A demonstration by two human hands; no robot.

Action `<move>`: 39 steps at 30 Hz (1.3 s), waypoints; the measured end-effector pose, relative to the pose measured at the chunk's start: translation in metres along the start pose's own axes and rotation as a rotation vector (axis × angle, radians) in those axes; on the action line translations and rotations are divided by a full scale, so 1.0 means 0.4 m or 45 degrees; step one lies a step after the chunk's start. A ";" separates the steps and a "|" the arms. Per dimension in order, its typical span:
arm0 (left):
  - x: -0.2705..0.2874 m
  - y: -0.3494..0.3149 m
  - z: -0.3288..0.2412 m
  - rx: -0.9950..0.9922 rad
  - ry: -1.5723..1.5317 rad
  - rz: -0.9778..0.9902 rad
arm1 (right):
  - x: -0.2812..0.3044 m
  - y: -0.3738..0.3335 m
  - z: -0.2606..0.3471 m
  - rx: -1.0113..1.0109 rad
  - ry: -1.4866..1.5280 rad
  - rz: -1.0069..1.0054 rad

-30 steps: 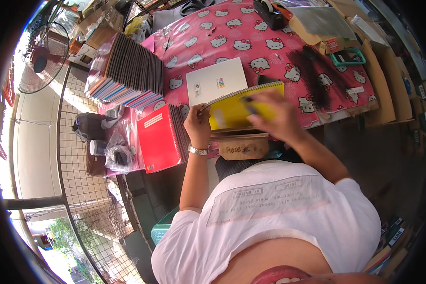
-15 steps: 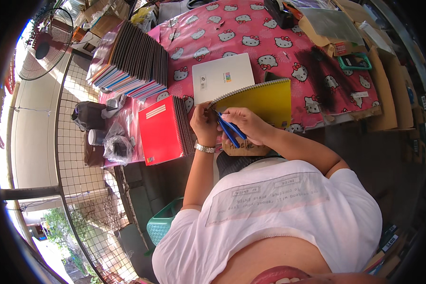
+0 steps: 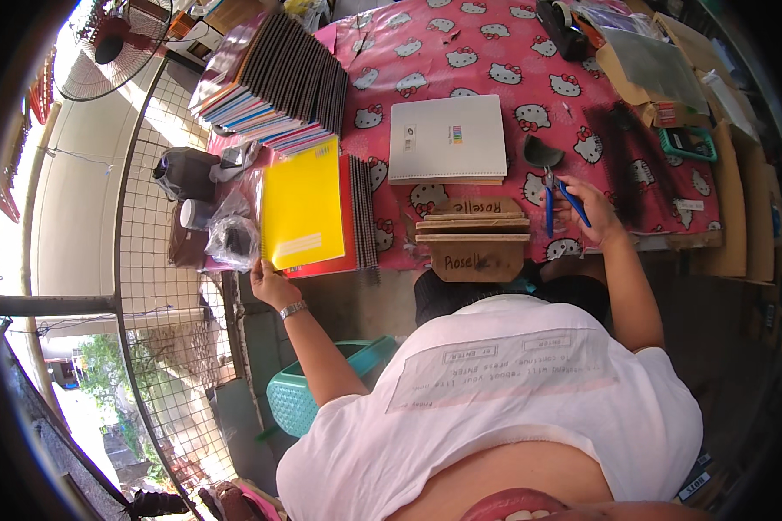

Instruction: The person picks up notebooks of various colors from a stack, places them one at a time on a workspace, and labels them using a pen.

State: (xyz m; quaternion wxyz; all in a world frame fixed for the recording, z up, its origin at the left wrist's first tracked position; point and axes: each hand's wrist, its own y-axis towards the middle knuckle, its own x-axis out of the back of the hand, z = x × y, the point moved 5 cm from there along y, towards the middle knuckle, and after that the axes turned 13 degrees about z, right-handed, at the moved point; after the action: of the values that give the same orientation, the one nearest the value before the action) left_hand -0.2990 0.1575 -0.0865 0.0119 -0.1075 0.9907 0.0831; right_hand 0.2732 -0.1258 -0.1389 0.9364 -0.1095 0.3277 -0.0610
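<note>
While white-labelled, yellow notebook (image 3: 304, 195) in pinching left hand (image 3: 275, 288), right hand (image 3: 596, 215) round pliers (image 3: 549, 214).

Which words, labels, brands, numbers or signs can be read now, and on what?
Wording is not copied here, only located.
Brown cardboard: dark handwriting, legible.
White shirt: printed panel, partly legible.
White notebook: small print, too small to read.
Yellow notebook: pale lines, too small to read.

Your left hand (image 3: 272, 286) touches the near corner of a yellow notebook (image 3: 302, 204) atop red spiral notebooks (image 3: 350, 230); your right hand (image 3: 593, 214) holds blue-handled pliers (image 3: 549, 210) over the pink surface (image 3: 530, 84).
</note>
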 end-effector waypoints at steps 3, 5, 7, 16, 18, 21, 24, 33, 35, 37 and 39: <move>0.065 0.027 0.075 0.034 0.324 -0.106 | 0.121 0.023 -0.065 -0.113 -0.408 -0.263; 0.050 0.006 0.078 -0.054 0.404 -0.125 | 0.112 0.023 -0.050 -0.198 -0.791 -0.381; 0.037 -0.006 0.076 -0.028 0.557 -0.149 | 0.088 0.019 -0.018 -0.245 -1.250 -0.455; 0.048 -0.023 0.118 -0.060 0.708 -0.130 | 0.275 -0.010 0.156 0.308 -2.148 -0.958; 0.074 -0.012 0.137 -0.068 0.694 -0.112 | 0.300 -0.021 0.185 0.307 -2.291 -1.118; 0.076 0.010 0.143 0.081 0.584 -0.047 | 0.338 -0.024 0.166 0.163 -2.435 -1.227; -0.079 -0.019 -0.009 0.077 1.302 -0.296 | 0.382 -0.008 0.160 -0.037 -2.263 -1.140; -0.905 -0.289 0.012 -1.151 1.204 1.945 | 0.341 0.067 0.176 -0.043 -2.099 -1.303; -0.934 -0.312 0.097 -1.119 1.614 2.161 | 0.322 0.029 0.208 0.166 -1.975 -1.358; -0.941 -0.303 0.137 -1.150 1.659 2.124 | 0.309 -0.017 0.248 0.391 -1.951 -1.413; -0.980 -0.310 0.133 -1.078 1.557 2.200 | 0.361 -0.101 0.288 0.644 -2.005 -1.405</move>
State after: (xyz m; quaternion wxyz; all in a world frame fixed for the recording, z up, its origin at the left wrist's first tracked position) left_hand 0.1107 0.1296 -0.1429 -0.5714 0.5928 0.4655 0.3246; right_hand 0.4560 -0.1728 -0.1279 0.7230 -0.0530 -0.5071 -0.4662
